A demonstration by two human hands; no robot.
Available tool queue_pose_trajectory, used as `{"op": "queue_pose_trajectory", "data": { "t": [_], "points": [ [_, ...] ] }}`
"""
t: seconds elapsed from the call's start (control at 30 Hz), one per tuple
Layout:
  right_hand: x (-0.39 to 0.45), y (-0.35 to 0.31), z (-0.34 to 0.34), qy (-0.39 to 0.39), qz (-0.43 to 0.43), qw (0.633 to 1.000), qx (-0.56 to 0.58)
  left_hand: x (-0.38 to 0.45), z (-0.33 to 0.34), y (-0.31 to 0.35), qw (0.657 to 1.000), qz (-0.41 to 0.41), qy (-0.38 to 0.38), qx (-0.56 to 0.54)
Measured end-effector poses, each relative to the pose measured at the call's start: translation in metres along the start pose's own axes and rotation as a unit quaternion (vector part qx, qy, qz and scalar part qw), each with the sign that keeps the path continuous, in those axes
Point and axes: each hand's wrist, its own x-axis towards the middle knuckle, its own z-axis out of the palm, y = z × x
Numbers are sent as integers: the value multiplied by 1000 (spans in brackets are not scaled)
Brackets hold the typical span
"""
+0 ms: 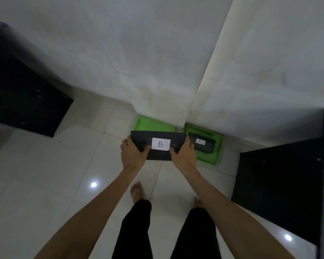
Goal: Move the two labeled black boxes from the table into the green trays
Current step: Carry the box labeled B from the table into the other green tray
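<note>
I hold a flat black box with a white label "B" [160,144] in the air in front of me. My left hand [132,153] grips its left end and my right hand [183,153] grips its right end. Beyond it, on the floor against the wall, lies a green tray [148,123], mostly hidden by the box. To its right a second green tray [216,157] holds the other black box, labelled "A" [204,146].
A dark table [281,184] stands at the right and another dark piece of furniture [26,101] at the left. White walls meet in a corner behind the trays. My bare feet stand on the white tiled floor [45,174].
</note>
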Motion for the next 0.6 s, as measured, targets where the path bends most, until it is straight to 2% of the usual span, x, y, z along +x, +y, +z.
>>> {"op": "queue_pose_trajectory", "data": {
  "t": [0.27,0.47,0.6],
  "points": [
    [144,10,163,3,63,997,32,174,105,-114,996,56,-57,45],
    [294,63,290,20,59,996,56,314,228,-203,989,112,-82,54],
    [370,97,350,27,71,995,59,381,296,-231,987,122,-91,58]
  ]
}}
